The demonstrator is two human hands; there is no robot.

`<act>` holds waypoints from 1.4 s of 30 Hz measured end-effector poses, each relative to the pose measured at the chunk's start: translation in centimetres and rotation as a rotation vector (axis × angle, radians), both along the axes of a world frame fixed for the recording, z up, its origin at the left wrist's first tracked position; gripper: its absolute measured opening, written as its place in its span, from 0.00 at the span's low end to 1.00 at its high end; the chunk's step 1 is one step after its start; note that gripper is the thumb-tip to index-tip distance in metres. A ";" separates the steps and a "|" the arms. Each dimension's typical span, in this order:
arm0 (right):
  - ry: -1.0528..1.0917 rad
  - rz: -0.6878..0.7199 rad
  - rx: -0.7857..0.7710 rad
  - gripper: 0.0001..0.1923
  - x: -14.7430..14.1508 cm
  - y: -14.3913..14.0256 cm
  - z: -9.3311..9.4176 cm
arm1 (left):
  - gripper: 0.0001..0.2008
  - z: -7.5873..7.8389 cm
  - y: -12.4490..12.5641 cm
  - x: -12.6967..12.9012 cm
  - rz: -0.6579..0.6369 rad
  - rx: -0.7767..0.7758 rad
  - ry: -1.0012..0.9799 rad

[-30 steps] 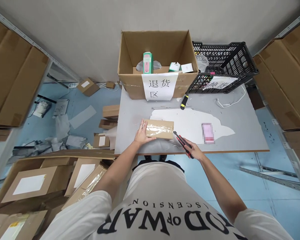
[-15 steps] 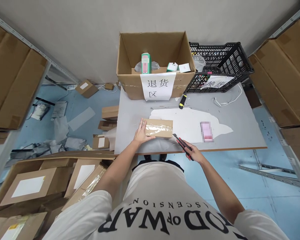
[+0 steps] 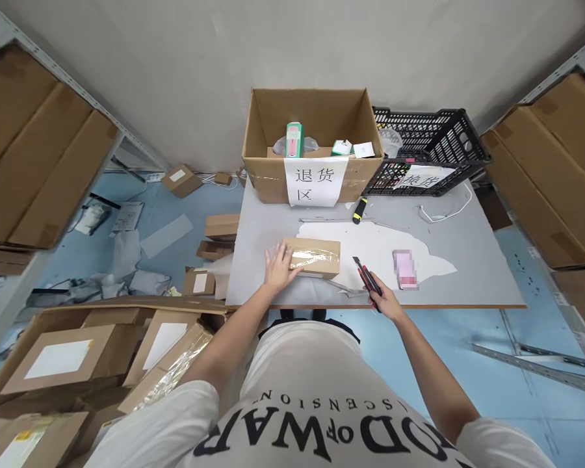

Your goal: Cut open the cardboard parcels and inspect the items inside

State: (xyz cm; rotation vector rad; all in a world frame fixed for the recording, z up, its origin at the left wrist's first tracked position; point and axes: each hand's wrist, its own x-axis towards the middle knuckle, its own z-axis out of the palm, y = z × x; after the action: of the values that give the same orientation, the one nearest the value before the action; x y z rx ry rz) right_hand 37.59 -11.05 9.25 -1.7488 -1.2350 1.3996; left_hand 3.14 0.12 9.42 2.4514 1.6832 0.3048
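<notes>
A small brown cardboard box [image 3: 322,255], with shiny clear tape across it, lies on the table near its front edge. My left hand [image 3: 279,270] is at the box's left end with its fingers spread and its thumb against the near side. In my right hand [image 3: 386,300] is a red and black utility knife [image 3: 369,281], its blade pointing up and left, apart from the box. To the right of the knife lies a pink item [image 3: 405,269], blurred out, on the white patch [image 3: 370,237] of the tabletop.
At the back of the table [image 3: 487,286] stand a large open carton [image 3: 268,170] holding small boxes and a black crate [image 3: 429,130]. A yellow and black tool handle [image 3: 359,210] and a white cable [image 3: 446,216] lie before them. A big carton of parcels [image 3: 58,361] is at lower left.
The knife has moved away from the box's right end, a little to the right and more upright. My left hand's fingers have spread from their hold on the box. The view has shifted slightly.
</notes>
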 end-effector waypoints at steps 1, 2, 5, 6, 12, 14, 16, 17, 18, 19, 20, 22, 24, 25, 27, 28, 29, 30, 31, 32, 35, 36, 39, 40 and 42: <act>-0.061 0.042 0.027 0.39 0.2 0.5 0.3 | 0.29 0.0 -0.5 0.1 -0.042 0.017 0.003; -0.130 0.101 0.062 0.38 0.4 1.2 0.8 | 0.27 -0.1 -1.2 0.2 -0.089 0.027 0.006; -0.354 0.349 0.214 0.36 -0.1 4.1 2.9 | 0.25 -0.5 -2.9 0.4 -0.190 0.030 0.020; -0.417 0.439 0.274 0.36 -0.6 5.3 3.7 | 0.25 -0.7 -3.4 0.4 -0.200 0.026 0.026; -0.513 0.922 0.458 0.31 -7.9 12.6 7.3 | 0.28 -1.5 -4.5 0.4 -0.194 0.000 0.035; -0.557 1.022 0.446 0.31 -10.5 14.4 7.8 | 0.28 -1.5 -4.5 0.4 -0.200 -0.007 0.034; -0.625 1.096 0.411 0.29 -12.4 15.6 8.2 | 0.29 -1.5 -4.5 0.3 -0.206 -0.012 0.033; -0.659 1.128 0.387 0.29 -13.2 16.1 8.3 | 0.29 -1.5 -4.4 0.3 -0.207 -0.015 0.031; -0.689 1.157 0.364 0.29 -13.7 16.4 8.4 | 0.29 -1.5 -4.4 0.2 -0.205 -0.017 0.028; -0.713 1.180 0.345 0.29 -14.1 16.7 8.5 | 0.29 -1.5 -4.4 0.2 -0.200 -0.020 0.026; -0.735 1.197 0.330 0.29 -14.4 16.9 8.7 | 0.29 -1.5 -4.3 0.2 -0.195 -0.022 0.023; -0.772 1.214 0.316 0.29 -14.8 17.0 8.9 | 0.29 -1.5 -4.3 0.3 -0.183 -0.025 0.022; -0.801 1.226 0.313 0.29 -15.0 17.1 9.2 | 0.29 -1.6 -4.2 0.3 -0.175 -0.024 0.024; -0.812 1.236 0.314 0.29 -15.1 17.1 9.3 | 0.28 -1.7 -4.1 0.4 -0.171 -0.023 0.028; -0.836 1.259 0.319 0.29 -15.3 17.1 9.7 | 0.28 -1.9 -4.1 0.4 -0.164 -0.022 0.038; -0.851 1.269 0.322 0.30 -15.4 17.1 9.9 | 0.28 -1.9 -4.1 0.5 -0.161 -0.022 0.044; -0.869 1.277 0.324 0.30 -15.5 17.0 10.1 | 0.27 -2.0 -4.1 0.5 -0.159 -0.022 0.050; -0.889 1.284 0.325 0.30 -15.7 17.0 10.3 | 0.27 -2.0 -4.1 0.5 -0.158 -0.022 0.055; -0.908 1.292 0.325 0.30 -15.8 16.9 10.4 | 0.27 -2.1 -4.1 0.4 -0.159 -0.022 0.059; -0.926 1.303 0.324 0.30 -15.9 16.9 10.6 | 0.27 -2.1 -4.2 0.4 -0.162 -0.023 0.061; -0.977 1.345 0.315 0.30 -16.2 17.0 10.8 | 0.27 -2.1 -4.3 0.3 -0.175 -0.025 0.062; -0.999 1.356 0.302 0.30 -16.3 17.1 10.8 | 0.27 -2.1 -4.3 0.2 -0.176 -0.026 0.060; -1.022 1.385 0.273 0.29 -16.3 17.3 10.7 | 0.27 -2.0 -4.3 0.1 -0.177 -0.029 0.053; -1.015 1.389 0.269 0.30 -16.2 17.4 10.7 | 0.27 -2.0 -4.3 0.1 -0.176 -0.032 0.051; -0.999 1.385 0.267 0.30 -15.8 17.4 10.7 | 0.27 -1.9 -4.3 0.2 -0.176 -0.037 0.048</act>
State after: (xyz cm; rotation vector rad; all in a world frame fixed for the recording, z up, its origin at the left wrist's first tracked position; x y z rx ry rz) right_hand 21.76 6.35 19.96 -1.2900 -3.3668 0.6576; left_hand 3.31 -4.22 7.53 2.5766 1.4623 0.1925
